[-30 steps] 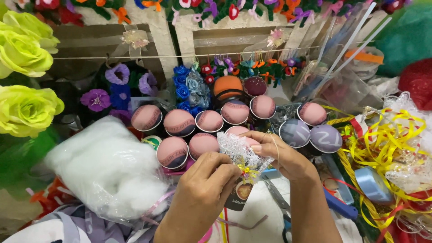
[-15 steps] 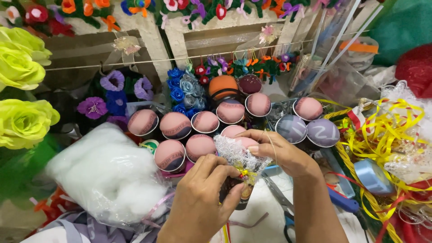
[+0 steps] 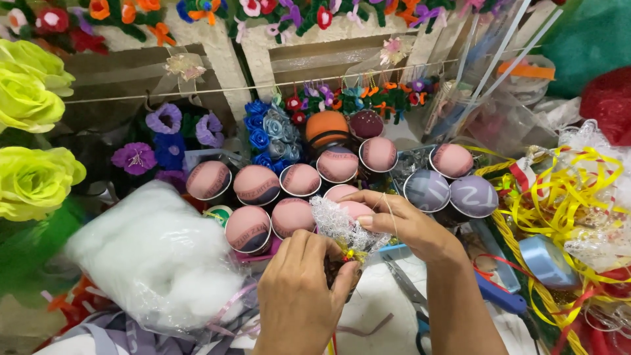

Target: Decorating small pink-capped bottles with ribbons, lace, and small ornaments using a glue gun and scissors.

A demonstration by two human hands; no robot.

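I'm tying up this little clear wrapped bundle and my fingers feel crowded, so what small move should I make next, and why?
Probably draw the thin thread snug with the right hand. That thread runs over the right fingers beside the crinkled clear wrap, and the left hand already pinches the bundle from below, so the wrap's top looks gathered but loose. The scissors lie just beneath.

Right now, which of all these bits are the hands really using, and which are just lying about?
In use:
- left hand
- right hand
- small bundle in crinkled clear wrap
- thin pale thread

Lying about:
- bag of white stuffing
- round pink-topped jars
- yellow-green fabric roses
- curly yellow ribbon
- pale blue tape roll
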